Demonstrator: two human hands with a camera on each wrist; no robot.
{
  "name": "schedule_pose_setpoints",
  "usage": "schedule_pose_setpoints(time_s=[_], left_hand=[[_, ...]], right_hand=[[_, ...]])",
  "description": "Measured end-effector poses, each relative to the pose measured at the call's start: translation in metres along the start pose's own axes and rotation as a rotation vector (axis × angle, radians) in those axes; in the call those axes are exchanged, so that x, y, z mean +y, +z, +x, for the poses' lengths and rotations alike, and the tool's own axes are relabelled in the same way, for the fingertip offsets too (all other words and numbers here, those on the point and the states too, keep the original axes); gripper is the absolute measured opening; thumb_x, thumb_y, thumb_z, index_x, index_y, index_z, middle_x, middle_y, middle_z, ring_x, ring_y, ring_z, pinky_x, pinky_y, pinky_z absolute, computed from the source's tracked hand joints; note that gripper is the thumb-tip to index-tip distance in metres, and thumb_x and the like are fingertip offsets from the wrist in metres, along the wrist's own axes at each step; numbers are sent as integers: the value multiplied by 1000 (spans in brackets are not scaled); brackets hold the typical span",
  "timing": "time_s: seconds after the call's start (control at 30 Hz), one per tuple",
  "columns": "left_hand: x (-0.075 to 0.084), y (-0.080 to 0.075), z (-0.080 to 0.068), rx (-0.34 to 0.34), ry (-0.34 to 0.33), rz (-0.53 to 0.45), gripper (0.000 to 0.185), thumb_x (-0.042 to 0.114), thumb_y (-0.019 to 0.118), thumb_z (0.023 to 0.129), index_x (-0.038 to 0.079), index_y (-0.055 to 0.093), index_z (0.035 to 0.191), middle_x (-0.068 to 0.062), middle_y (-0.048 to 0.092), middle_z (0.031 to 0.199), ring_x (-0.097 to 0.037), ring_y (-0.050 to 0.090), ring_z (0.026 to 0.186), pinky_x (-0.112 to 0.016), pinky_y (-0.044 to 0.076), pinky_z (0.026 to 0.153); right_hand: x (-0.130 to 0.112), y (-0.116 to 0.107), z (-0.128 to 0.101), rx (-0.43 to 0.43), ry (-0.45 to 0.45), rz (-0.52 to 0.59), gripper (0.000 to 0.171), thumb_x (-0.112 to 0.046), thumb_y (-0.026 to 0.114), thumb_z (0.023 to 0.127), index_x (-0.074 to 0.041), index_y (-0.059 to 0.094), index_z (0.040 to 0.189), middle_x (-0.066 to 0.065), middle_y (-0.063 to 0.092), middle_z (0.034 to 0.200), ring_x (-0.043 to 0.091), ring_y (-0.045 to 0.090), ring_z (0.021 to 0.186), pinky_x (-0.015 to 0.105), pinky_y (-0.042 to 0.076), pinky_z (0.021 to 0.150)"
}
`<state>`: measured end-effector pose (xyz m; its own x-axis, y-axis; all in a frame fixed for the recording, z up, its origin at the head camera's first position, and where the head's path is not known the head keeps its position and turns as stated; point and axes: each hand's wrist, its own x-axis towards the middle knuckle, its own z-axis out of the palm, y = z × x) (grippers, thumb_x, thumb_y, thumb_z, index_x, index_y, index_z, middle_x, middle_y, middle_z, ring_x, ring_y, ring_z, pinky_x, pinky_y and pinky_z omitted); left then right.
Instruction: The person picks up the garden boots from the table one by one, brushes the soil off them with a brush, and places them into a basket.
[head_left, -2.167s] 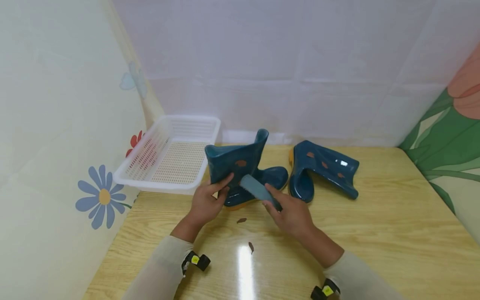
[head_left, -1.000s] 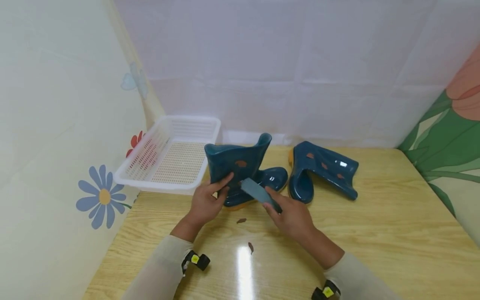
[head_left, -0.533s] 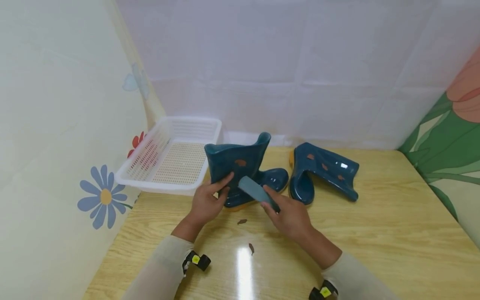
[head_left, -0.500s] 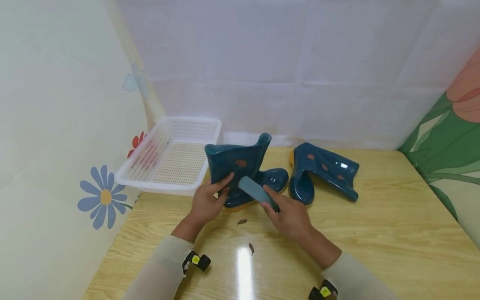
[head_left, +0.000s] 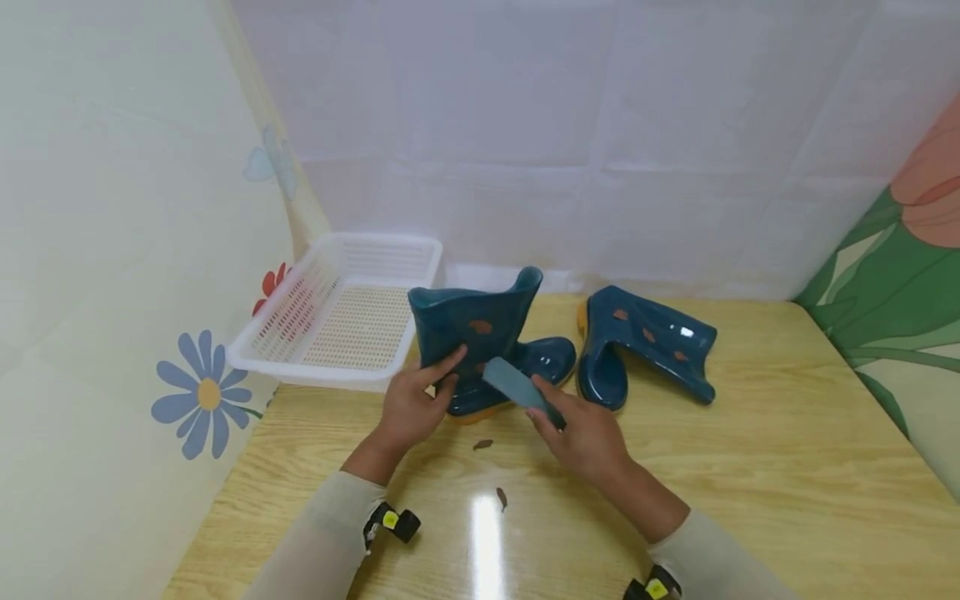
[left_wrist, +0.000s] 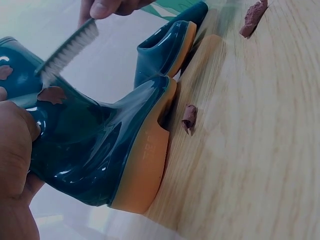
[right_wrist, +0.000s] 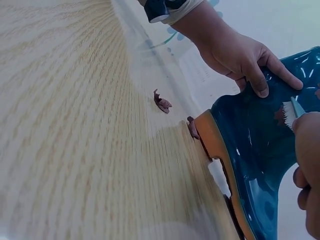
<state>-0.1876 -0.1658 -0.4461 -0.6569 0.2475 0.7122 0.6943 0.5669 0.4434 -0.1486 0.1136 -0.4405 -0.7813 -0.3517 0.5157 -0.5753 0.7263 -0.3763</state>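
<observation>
L hand (head_left: pixel 411 407) grips boot (head_left: pixel 480 333) | R hand (head_left: pixel 588 433) holds brush (head_left: pixel 517 387) | basket (head_left: pixel 345 312) nr

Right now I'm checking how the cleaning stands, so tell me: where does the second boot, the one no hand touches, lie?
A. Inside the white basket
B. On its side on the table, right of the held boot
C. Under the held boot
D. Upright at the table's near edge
B: the second boot lies on its side on the table, right of the held boot, outside the white basket.
</observation>
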Motion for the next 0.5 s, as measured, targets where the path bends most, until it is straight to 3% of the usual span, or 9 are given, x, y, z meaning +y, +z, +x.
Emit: schedule_pose_setpoints(time_s=[0.27,0.5], left_hand=[[-3,1,-1,8,9,3,47,-4,72,90,11,69,134,-6,62,77,-7,47,58,-28,42,50],[-2,0,-1,8,6,9,46,-3,71,91,11,68,135,-3,58,74,-7,45,57,-28,40,49]], right_hand=[[-7,2,7,29,-25,18,49,-27,77,94,-13,65,140,-4,56,67,5,36,49,23,30,44],[-5,4,5,-25,17,-10,48,-30,74,96,-14,64,141,-7,54,67,5,37,51,24,31,46]])
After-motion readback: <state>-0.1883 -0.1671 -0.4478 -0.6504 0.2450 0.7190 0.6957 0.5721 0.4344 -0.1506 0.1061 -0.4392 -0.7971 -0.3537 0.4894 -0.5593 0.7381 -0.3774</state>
